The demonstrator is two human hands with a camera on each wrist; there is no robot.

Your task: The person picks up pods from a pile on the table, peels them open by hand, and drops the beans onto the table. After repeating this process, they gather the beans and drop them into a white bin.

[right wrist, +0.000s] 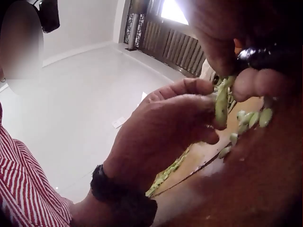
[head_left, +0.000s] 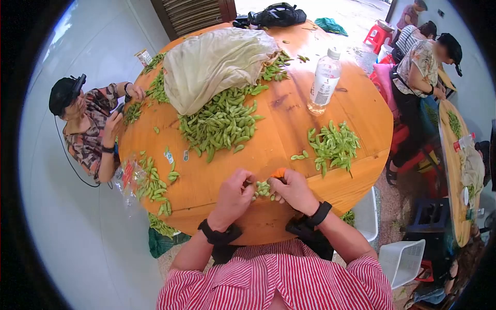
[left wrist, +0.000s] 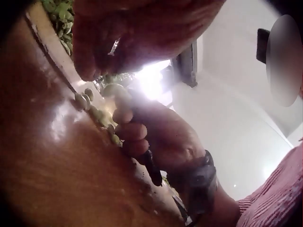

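- Red-and-white striped shirt (head_left: 248, 284) lies nearest us, below the shelled soybeans (head_left: 263, 190) on the round wooden table (head_left: 361, 106).
- Just left of the shelled soybeans we see the left hand (head_left: 232, 199), its thumb and fingers clamped on a green edamame pod (right wrist: 221, 106), held close above them.
- Just right of the shelled soybeans, the right hand (head_left: 297, 192) has its fingers curled round a dark tool (left wrist: 152, 171); we cannot tell its kind.
- Beyond the shelled soybeans we find a heap of edamame pods (head_left: 219, 124), partly under a pale cloth (head_left: 217, 67).
- Right of and beyond the shelled soybeans lies a smaller pod pile (head_left: 335, 147), with an upright clear bottle (head_left: 324, 82) farther off.
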